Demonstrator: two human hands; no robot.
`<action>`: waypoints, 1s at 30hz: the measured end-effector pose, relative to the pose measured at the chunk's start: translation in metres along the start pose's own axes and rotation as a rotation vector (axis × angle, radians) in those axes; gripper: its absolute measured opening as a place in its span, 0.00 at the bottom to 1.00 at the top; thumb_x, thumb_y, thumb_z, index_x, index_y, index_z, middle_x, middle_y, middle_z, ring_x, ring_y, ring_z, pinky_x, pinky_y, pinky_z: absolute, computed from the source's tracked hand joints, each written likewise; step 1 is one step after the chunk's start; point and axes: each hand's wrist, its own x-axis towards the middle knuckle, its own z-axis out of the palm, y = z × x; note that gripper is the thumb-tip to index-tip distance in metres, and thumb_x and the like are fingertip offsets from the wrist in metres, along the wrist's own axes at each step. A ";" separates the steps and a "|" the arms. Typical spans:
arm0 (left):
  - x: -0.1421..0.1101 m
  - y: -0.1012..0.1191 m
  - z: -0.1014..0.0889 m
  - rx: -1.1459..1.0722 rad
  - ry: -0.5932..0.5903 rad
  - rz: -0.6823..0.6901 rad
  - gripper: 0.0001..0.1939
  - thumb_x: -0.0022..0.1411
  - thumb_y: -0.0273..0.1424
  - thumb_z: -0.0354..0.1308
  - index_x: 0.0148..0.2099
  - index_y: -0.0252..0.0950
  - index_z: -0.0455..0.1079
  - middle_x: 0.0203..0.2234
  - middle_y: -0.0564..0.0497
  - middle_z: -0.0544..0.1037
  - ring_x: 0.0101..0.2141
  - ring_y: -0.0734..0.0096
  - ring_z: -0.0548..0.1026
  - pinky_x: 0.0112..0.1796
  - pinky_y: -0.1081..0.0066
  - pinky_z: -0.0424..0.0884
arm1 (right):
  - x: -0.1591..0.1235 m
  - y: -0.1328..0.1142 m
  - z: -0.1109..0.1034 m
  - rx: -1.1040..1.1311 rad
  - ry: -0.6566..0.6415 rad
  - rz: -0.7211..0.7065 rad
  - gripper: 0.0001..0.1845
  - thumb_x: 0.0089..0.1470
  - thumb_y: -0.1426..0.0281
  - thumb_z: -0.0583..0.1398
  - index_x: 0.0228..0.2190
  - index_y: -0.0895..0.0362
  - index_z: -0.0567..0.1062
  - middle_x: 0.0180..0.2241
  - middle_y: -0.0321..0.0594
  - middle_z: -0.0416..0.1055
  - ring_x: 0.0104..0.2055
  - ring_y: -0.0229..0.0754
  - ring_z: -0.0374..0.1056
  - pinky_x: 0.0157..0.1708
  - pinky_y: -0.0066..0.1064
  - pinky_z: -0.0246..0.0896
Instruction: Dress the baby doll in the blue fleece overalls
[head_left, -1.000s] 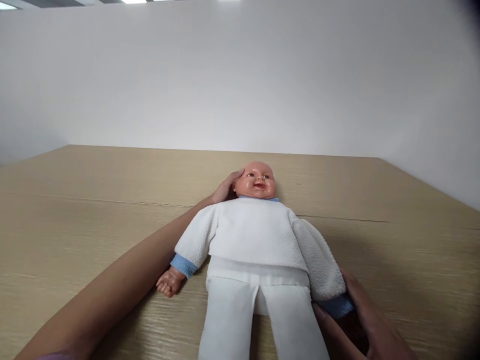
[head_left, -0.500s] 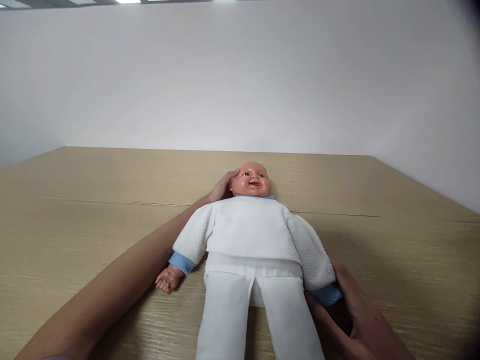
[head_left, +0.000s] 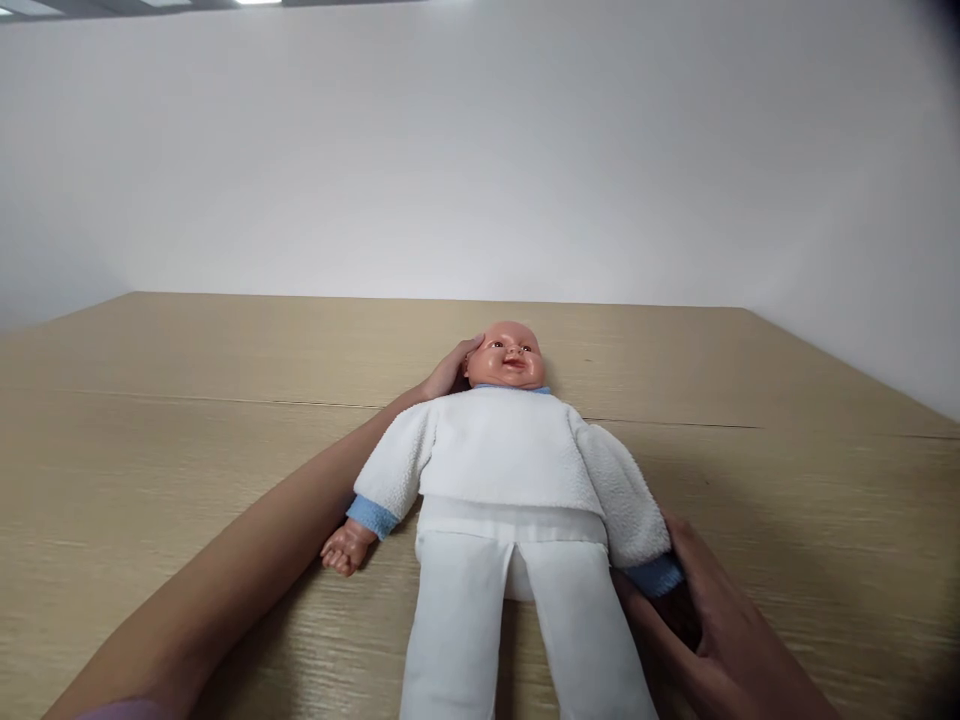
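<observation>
A baby doll [head_left: 514, 455] lies on its back on the wooden table, its head away from me, in a white fleece top with blue cuffs and white trousers. My left hand [head_left: 451, 370] cups the side of the doll's bald head [head_left: 514, 360], most of its fingers hidden behind it. The left forearm runs alongside the doll's bare plastic fist [head_left: 349, 546]. On the other side my right hand [head_left: 709, 610] is closed round the blue cuff [head_left: 656, 576] and the doll's other hand, thumb and fingers on either side. The doll's feet fall outside the view.
The pale wooden table [head_left: 225, 345] spreads wide around the doll, with a thin seam across it. A plain white wall [head_left: 480, 150] rises behind the far edge. Ceiling lights show at the top left.
The doll and both hands sit slightly further right and higher in the view. Both hands keep the same hold on the head and cuff.
</observation>
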 end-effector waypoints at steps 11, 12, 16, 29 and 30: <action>0.001 0.001 -0.009 0.037 0.029 -0.117 0.33 0.77 0.53 0.53 0.64 0.29 0.76 0.59 0.36 0.81 0.65 0.44 0.75 0.71 0.50 0.64 | 0.001 -0.002 -0.001 -0.020 -0.004 -0.034 0.29 0.66 0.48 0.62 0.61 0.48 0.69 0.56 0.49 0.77 0.54 0.59 0.77 0.50 0.47 0.80; -0.001 0.000 -0.012 0.033 0.031 -0.109 0.33 0.77 0.53 0.54 0.64 0.30 0.76 0.60 0.37 0.81 0.65 0.44 0.75 0.71 0.50 0.64 | 0.000 -0.002 -0.001 -0.023 0.000 -0.044 0.29 0.66 0.48 0.62 0.61 0.48 0.69 0.56 0.49 0.77 0.55 0.59 0.77 0.51 0.47 0.79; -0.013 -0.006 -0.029 0.083 0.200 0.048 0.24 0.74 0.46 0.61 0.60 0.34 0.79 0.59 0.40 0.82 0.67 0.47 0.73 0.73 0.53 0.61 | -0.001 -0.003 -0.002 -0.031 -0.005 -0.033 0.30 0.67 0.47 0.61 0.62 0.49 0.67 0.54 0.48 0.77 0.53 0.57 0.77 0.49 0.45 0.78; -0.172 0.013 0.014 0.565 0.545 0.096 0.28 0.71 0.51 0.62 0.63 0.37 0.74 0.68 0.41 0.73 0.69 0.51 0.68 0.71 0.57 0.61 | -0.081 -0.018 -0.012 -0.260 0.342 -0.150 0.43 0.70 0.54 0.58 0.77 0.49 0.49 0.77 0.53 0.52 0.77 0.70 0.50 0.71 0.72 0.53; -0.188 0.017 0.024 0.661 0.579 0.060 0.29 0.71 0.52 0.61 0.62 0.38 0.74 0.68 0.41 0.74 0.68 0.49 0.69 0.71 0.54 0.62 | -0.102 -0.022 -0.013 -0.255 0.373 -0.198 0.42 0.70 0.57 0.59 0.77 0.46 0.51 0.77 0.50 0.53 0.77 0.70 0.51 0.72 0.72 0.54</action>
